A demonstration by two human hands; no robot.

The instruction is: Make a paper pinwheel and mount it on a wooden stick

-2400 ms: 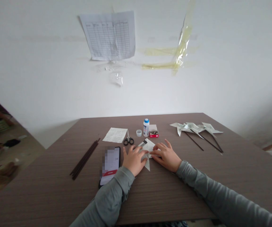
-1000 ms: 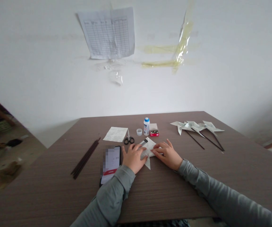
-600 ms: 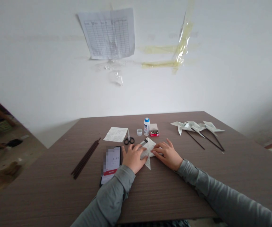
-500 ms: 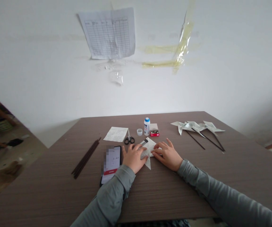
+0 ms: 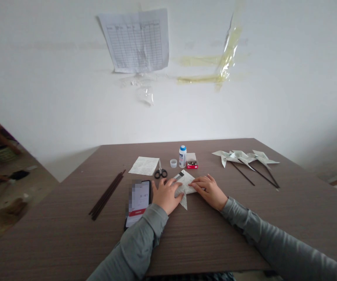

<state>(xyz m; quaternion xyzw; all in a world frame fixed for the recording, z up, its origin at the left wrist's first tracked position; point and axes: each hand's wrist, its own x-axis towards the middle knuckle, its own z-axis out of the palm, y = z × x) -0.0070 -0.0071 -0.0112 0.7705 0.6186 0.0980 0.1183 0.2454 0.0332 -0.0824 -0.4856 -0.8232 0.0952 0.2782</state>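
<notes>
A folded piece of printed paper (image 5: 185,177), with cut flaps and a dark printed strip, lies in front of me on the table. My left hand (image 5: 167,195) rests on its left side, fingers spread and pressing it down, thumb near the lower flap. From the right, my right hand (image 5: 211,190) reaches onto the paper's right flap, its fingers bent close together with the tips on the paper; their undersides are hidden. Just beyond the left hand lie black-handled scissors (image 5: 160,173). A phone (image 5: 139,201) with a lit screen lies left of that hand.
Behind the paper stand a white bottle with blue cap (image 5: 182,157), a small clear cup (image 5: 173,163) and a red box of small metal pieces (image 5: 192,164). A paper sheet (image 5: 144,166) and dark sticks (image 5: 107,194) lie left. Several paper pinwheels (image 5: 241,157) on sticks lie right.
The raised finger of my right hand has come down beside the others, and that hand has shifted slightly right. My left hand stays in place on the paper.
</notes>
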